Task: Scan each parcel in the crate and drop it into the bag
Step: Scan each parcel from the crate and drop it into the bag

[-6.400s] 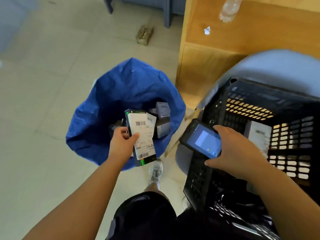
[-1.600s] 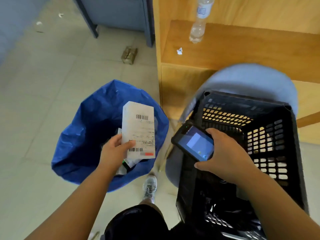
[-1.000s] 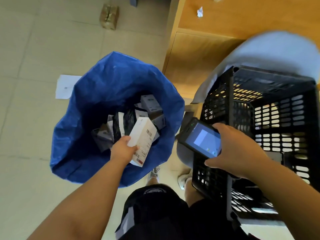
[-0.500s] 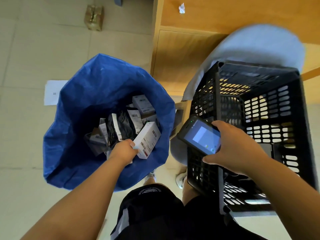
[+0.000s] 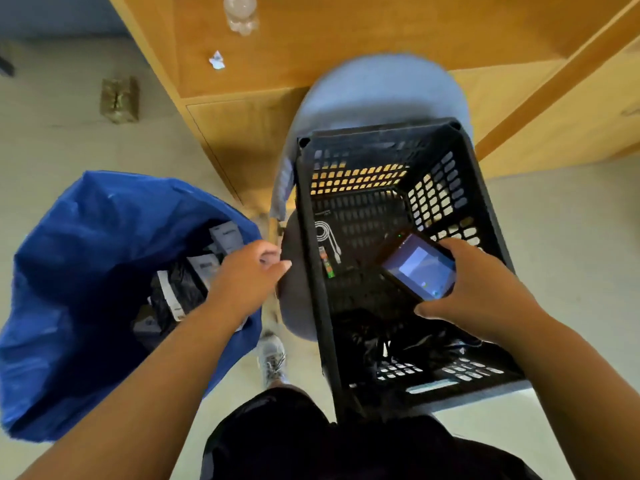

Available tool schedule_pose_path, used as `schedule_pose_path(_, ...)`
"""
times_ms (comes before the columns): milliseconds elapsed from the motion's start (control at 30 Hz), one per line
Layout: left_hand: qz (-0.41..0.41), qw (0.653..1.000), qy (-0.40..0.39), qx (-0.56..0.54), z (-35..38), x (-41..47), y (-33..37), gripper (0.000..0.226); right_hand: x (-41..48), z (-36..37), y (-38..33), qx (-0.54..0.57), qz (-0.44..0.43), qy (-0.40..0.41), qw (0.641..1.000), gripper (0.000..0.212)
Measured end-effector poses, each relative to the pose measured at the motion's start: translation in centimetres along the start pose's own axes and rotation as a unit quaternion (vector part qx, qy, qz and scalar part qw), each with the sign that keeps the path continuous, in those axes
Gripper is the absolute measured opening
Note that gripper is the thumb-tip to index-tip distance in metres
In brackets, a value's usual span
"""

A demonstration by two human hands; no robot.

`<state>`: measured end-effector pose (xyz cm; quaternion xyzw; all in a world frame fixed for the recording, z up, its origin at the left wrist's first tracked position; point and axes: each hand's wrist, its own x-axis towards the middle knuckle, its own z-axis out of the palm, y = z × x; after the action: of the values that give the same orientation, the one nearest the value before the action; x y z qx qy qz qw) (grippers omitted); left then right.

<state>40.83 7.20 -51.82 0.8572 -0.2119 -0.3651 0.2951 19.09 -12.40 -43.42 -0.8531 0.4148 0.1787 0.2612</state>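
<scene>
Pale beige floor tiles [image 5: 69, 150] cover the room, and a light wooden cabinet [image 5: 346, 39] fills the upper part of the view. A clear plastic bottle [image 5: 240, 13] and a crumpled scrap of paper [image 5: 216, 59] rest on the cabinet's wooden surface. A small brown block [image 5: 119, 98] lies on the floor to the left of the cabinet.

The black perforated crate [image 5: 460, 188] sits on a grey-blue round seat [image 5: 381, 88] in front of the cabinet. A packet with a coiled white cable [image 5: 327, 244] lies against the crate's left inner wall, and dark wrapped items [image 5: 391, 337] lie at its near end.

The blue bag [image 5: 69, 289] stands open on the floor to the left of the crate. It contains several parcels [image 5: 194, 271]: white and grey boxes and black pouches with printed labels.

The left hand [image 5: 247, 275] hovers above the bag's right rim, beside the crate's left wall. Its grip is loosely curled with the fingers part open, and it holds nothing.

The right hand [image 5: 481, 282] is positioned over the crate interior. Its grip is closed around a black handheld scanner [image 5: 420, 266], with the lit screen facing up and the fingers wrapped along the device's edges.

A grey shoe [image 5: 273, 358] shows on the floor between bag and crate.
</scene>
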Motion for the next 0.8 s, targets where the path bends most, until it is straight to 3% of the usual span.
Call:
schedule_pose_path(167,0.077,0.995,-0.035,0.049,6.8,0.3,7.1,0.014,-0.7,-1.5,8.2,0.007,0.055,0.017,0.998,0.083)
schedule_pose_path(400,0.09,0.979,-0.149,0.105,19.3,2.2,11.3,0.025,-1.8,-2.3,17.0,0.026,0.123,0.033,0.992,0.069)
schedule_pose_path(533,0.1,0.962,-0.207,0.15,25.3,3.8,11.5,0.044,-2.1,-2.2,20.0,0.031,0.152,0.038,0.987,0.071)
schedule_pose_path(667,0.088,0.961,-0.217,0.147,29.6,5.5,11.9,0.073,-2.1,-1.5,21.8,0.029,0.163,0.041,0.985,0.073)
schedule_pose_path(800,0.124,0.944,-0.239,0.189,31.7,6.7,12.6,0.073,-2.2,-0.9,22.8,0.035,0.159,0.038,0.986,0.08)
